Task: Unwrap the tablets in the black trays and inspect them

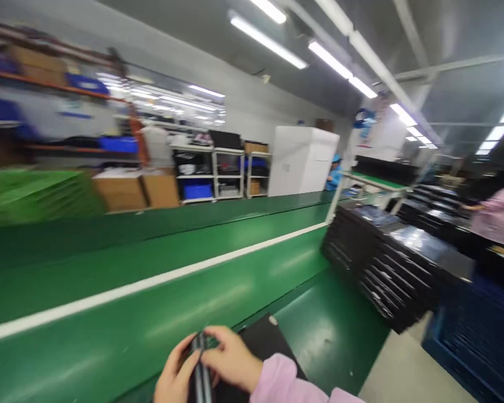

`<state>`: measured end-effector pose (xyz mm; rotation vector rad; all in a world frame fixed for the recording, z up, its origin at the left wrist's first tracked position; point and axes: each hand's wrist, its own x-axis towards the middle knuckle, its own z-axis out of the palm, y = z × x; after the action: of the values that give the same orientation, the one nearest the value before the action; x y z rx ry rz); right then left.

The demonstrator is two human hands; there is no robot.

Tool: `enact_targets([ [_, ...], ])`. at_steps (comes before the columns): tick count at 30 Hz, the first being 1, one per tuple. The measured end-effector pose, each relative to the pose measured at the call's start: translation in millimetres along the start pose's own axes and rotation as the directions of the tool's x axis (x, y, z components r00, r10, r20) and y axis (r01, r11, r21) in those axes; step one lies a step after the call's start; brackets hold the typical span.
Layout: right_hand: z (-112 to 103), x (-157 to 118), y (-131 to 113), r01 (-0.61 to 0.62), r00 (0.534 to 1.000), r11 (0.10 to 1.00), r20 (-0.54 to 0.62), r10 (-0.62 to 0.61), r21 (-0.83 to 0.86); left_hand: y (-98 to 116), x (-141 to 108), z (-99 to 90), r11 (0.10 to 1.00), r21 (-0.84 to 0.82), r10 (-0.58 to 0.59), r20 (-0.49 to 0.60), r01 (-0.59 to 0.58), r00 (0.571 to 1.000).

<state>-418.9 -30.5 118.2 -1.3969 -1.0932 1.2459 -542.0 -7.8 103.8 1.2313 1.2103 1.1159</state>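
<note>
At the bottom centre, both hands hold a narrow dark object that looks like a few thin strips or plates held together. My left hand grips its left side, with thumb and fingers wrapped round the edge. On the right side, my right hand pinches the upper part, its pink sleeve entering from the lower right. Motion blur hides the object's details. Beneath and to the right of the hands lies a flat black tray or sheet on the green worktop.
A green conveyor belt with a white line runs beyond the hands. Stacked black trays stand at the right, beside a dark blue crate. A person in pink is at the far right. Shelves and cartons line the back.
</note>
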Motion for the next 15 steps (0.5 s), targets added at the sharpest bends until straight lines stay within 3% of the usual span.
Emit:
enact_targets([
  [6,-8.9,17.3,-5.7,-0.060,0.987,0.996,0.153,0.049,0.063,1.8,0.7,5.7,0.990,-0.137,0.029,0.026,-0.025,0.999],
  [15,-16.2,13.7,-9.8,-0.004,0.977,0.999,0.214,-0.005,0.040,11.8,-4.1,2.4,0.993,-0.110,0.055,0.069,-0.047,0.996],
])
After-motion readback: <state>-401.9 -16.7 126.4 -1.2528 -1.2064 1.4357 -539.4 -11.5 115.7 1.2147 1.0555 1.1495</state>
